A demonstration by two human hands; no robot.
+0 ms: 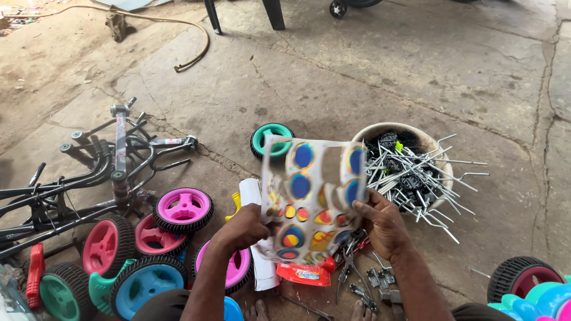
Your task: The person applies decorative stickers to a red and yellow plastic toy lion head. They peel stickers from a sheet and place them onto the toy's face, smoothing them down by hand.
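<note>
Both my hands hold up a sheet of round coloured stickers (309,196), slightly blurred. My left hand (245,227) grips its lower left edge and my right hand (383,224) grips its right edge, thumb on the front. Several circles on the sheet look peeled off. Below the sheet lie a red plastic part (307,274), a white rolled sheet (254,238) and pliers (347,266) with small metal fittings.
Small toy wheels in pink (184,209), blue (146,282) and green (271,138) lie on the concrete floor. Black metal frames (113,169) are at the left. A round basin (416,166) of bent metal rods stands at the right. Another wheel (523,276) is at lower right.
</note>
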